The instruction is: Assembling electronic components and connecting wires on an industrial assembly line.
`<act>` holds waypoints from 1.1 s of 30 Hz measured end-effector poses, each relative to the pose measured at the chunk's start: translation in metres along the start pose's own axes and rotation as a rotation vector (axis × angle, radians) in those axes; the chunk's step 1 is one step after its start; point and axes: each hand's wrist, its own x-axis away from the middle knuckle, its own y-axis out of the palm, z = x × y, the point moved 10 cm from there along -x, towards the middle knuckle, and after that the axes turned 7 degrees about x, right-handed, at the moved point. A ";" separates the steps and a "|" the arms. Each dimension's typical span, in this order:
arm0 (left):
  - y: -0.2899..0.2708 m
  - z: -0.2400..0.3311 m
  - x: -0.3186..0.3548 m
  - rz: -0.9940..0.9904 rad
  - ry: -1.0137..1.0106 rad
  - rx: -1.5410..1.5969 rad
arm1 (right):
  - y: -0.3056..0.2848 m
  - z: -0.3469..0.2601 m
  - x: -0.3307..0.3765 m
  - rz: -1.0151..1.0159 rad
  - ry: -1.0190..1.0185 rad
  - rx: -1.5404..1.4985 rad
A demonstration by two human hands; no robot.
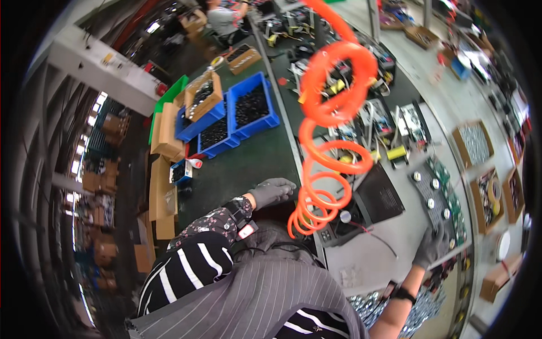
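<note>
Nearest: grey pinstriped garment (265, 299) over a black-and-white striped sleeve (186, 268), filling the lower middle of the view.
Left hand: grey-gloved left hand (272, 191), fingers loosely curled, palm down, resting at the edge of the dark green table (248, 164); nothing visibly held.
Right hand: grey-gloved right hand (432, 246), reaching out to the near end of the long tray of round-capped parts (437, 195), fingers bent down onto that end; a true grip or a mere touch, cannot tell.
Location: tray lying on the pale table (389, 223) at right, slanting away from the reaching glove, between a black flat panel (379, 195) and cardboard boxes of small parts (490, 198).
Handling: probably stiff and fairly light, though the loose caps look liable to shift if tipped; best taken by the rim at the near end, kept level.
Overhead: orange coiled air hose (330, 130) dangling down the middle, its lowest loops just beside the left glove; soft and springy, easy to snag.
Edges: blue bins of dark parts (248, 110) well apart at upper left; pale table edge curving close by the tray on the right.
Room: bare pale surface ahead of the body, crowded on the far side.
</note>
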 end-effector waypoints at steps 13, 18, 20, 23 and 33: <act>-0.291 0.058 0.061 0.809 0.197 -0.528 | -0.018 0.020 0.164 -0.422 0.685 -0.391; -0.451 0.049 0.093 1.110 -0.067 -0.563 | -0.001 -0.008 0.211 -0.599 0.692 -0.046; -0.494 0.029 0.092 1.095 -0.165 -0.532 | 0.009 -0.010 0.226 -0.611 0.730 -0.076; -0.531 0.007 0.080 1.052 -0.189 -0.554 | 0.020 -0.005 0.240 -0.627 0.773 -0.110; -0.504 0.001 0.029 0.649 -0.355 -0.710 | 0.040 -0.006 0.237 -0.607 0.848 -0.109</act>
